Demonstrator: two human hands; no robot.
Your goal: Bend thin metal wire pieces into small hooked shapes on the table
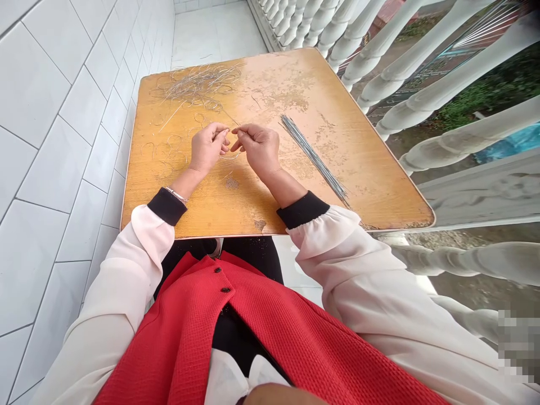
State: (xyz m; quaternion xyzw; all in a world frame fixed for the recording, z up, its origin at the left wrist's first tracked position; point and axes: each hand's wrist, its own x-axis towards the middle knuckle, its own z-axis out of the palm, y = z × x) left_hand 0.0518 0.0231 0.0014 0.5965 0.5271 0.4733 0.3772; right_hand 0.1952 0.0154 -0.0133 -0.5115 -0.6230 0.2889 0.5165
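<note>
My left hand (207, 147) and my right hand (258, 147) meet over the middle of a worn wooden table (371, 185). Both pinch a thin metal wire (232, 156) between fingertips; the wire curves down between the hands. A bundle of straight grey wires (314, 159) lies on the table just right of my right hand. A tangled heap of bent wires (202, 83) sits at the far left of the table, with single wire loops (172, 143) scattered left of my left hand.
A white tiled wall (63, 140) runs along the left. White balusters (422, 73) of a railing stand close on the right. The tiled floor (211, 34) stretches beyond the table's far edge. My red vest and white sleeves fill the foreground.
</note>
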